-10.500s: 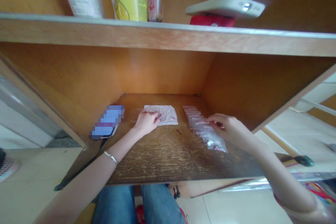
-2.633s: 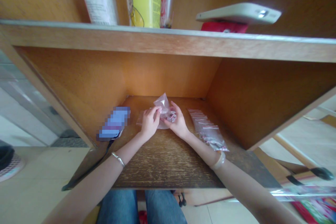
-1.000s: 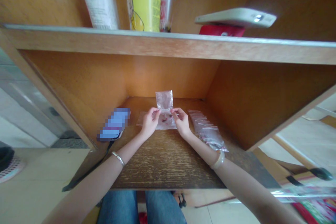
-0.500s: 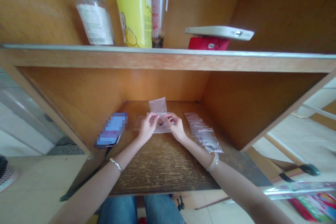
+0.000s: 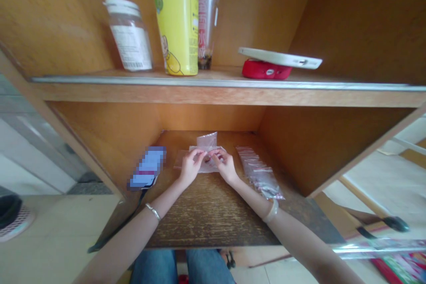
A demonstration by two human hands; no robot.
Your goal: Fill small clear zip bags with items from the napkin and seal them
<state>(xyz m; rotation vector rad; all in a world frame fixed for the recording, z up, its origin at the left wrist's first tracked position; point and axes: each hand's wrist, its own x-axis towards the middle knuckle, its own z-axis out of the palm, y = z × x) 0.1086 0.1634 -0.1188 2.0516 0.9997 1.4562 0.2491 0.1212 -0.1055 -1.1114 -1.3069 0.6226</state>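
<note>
My left hand and my right hand meet over the wooden desk, thumbs and fingertips pinched together. Between them a small clear plastic bag stands up behind the fingertips; both hands appear to grip its lower edge, though the fingers partly cover it. More clear plastic bags lie flat beneath and beside the hands. Small dark reddish bits show under the fingers, too small to name. To the right of my right hand lies an overlapping row of clear bags.
On the left of the desk a phone with a blurred screen leans, a black cable running from it. The shelf above holds a white-lidded jar, a yellow bottle, a clear cup and a white device on a red case.
The view has tilted up a little, so the shelf and its items sit lower in the picture. Both hands stay pinched at the bag, their fingertips slightly closer together.
</note>
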